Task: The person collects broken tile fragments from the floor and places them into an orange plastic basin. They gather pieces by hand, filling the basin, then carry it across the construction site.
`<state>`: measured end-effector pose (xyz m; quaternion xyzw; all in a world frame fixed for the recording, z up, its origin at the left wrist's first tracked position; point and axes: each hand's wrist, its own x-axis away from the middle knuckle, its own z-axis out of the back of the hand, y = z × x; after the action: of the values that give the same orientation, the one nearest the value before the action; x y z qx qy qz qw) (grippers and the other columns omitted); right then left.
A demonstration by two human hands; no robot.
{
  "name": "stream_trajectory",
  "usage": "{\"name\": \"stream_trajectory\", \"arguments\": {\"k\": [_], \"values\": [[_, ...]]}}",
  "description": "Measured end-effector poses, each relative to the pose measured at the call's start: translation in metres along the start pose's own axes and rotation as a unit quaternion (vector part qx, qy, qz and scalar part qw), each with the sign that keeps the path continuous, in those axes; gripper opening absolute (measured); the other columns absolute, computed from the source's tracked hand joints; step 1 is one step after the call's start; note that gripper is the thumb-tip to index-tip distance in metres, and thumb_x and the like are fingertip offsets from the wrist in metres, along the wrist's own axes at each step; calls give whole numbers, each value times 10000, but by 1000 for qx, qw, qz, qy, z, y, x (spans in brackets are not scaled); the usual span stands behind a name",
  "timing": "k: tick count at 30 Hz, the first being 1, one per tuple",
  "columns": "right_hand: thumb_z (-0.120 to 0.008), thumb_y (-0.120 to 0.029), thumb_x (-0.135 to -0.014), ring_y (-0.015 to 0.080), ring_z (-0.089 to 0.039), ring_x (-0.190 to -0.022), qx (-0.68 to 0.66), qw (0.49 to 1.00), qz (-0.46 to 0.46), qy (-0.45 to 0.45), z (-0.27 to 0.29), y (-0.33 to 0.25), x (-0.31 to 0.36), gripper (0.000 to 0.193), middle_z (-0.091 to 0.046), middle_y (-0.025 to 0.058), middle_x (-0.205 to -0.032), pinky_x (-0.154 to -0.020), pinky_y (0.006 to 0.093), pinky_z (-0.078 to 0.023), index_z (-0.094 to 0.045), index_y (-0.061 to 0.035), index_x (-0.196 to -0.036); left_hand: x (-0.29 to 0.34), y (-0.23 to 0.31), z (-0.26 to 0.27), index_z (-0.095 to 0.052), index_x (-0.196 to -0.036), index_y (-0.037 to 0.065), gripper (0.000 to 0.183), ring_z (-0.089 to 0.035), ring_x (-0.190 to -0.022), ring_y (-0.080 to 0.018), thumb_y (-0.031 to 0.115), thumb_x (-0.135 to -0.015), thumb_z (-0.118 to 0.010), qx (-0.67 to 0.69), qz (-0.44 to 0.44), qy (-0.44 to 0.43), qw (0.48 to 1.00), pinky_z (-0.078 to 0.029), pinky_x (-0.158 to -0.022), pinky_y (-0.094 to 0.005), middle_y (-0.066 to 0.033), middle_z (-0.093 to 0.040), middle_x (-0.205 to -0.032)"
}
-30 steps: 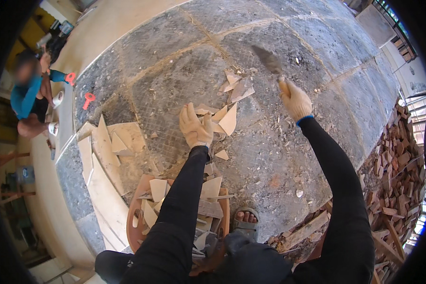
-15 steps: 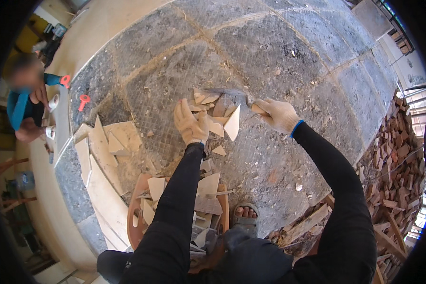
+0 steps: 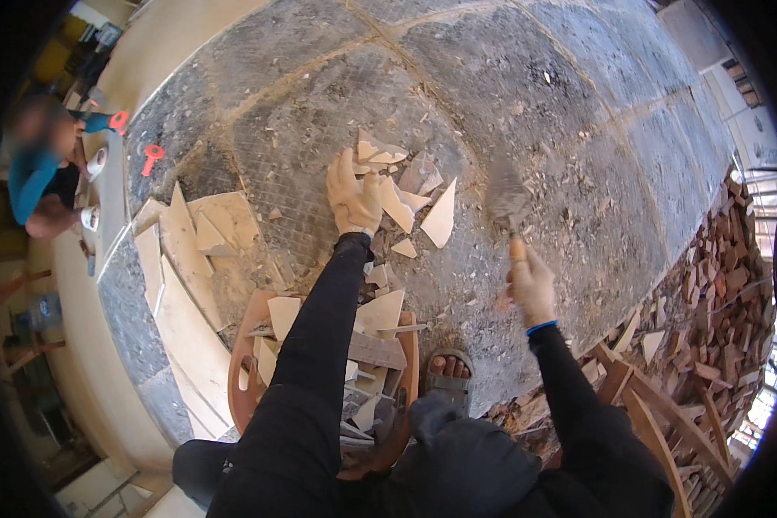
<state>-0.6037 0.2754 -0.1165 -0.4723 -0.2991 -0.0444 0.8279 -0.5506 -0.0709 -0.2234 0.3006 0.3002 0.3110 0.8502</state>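
Note:
My right hand (image 3: 532, 283), in a cream work glove, is closed around the wooden handle of a trowel (image 3: 508, 194). The trowel's blade points away from me over the rough grey floor and is smeared by motion. My left hand (image 3: 354, 197), gloved too, rests with its fingers stretched out and the thumb apart, beside a small heap of broken tile. Close to it are a pale tile shard (image 3: 395, 205), a larger pointed shard (image 3: 440, 215) and a greyish piece (image 3: 419, 173). Nothing shows in the left hand.
Below my left forearm stands an orange-brown tub (image 3: 238, 386) full of shards. Large broken tiles (image 3: 190, 324) lie left of it. A red plastic tool (image 3: 153, 155) lies near a person (image 3: 39, 177) at the far left. Brick rubble (image 3: 716, 302) and planks (image 3: 656, 414) fill the right.
My right hand has drawn back toward me, swinging the trowel away from the heap to the right. The shards have spread apart a little. My left hand has shifted slightly right and away from me.

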Motion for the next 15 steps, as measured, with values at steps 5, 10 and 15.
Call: {"name": "stream_trajectory", "arguments": {"k": [5, 10, 15], "values": [[-567, -382, -1106, 195, -665, -809, 0, 996, 72, -46, -76, 25, 22, 393, -689, 110, -867, -751, 379, -523, -685, -20, -1205, -1, -2, -1, -496, -1553, 14, 700, -415, -1477, -494, 463, -1029, -616, 43, 37, -2, 998, -322, -1239, -568, -304, -487, -1567], [-568, -320, -1078, 189, -654, -762, -35, 980, 113, -162, -109, -1, 23, 344, -676, 109, -844, -711, 375, -525, -684, -16, -1191, -3, -2, 0, -535, -1533, 34, 721, -450, -1461, -470, 429, -962, -730, -14, -10, -4, 1000, -349, -1233, -556, -278, -531, -1540], [-545, -340, -1096, 97, -558, -631, -100, 970, 14, -222, -105, -20, 35, 369, -602, 27, -779, -554, 312, -461, -672, 2, -1150, -1, -2, 4, -536, -1533, 51, 811, -467, -1456, -454, 403, -866, -832, -75, -84, -51, 992, -363, -1238, -535, -270, -539, -1542]]}}
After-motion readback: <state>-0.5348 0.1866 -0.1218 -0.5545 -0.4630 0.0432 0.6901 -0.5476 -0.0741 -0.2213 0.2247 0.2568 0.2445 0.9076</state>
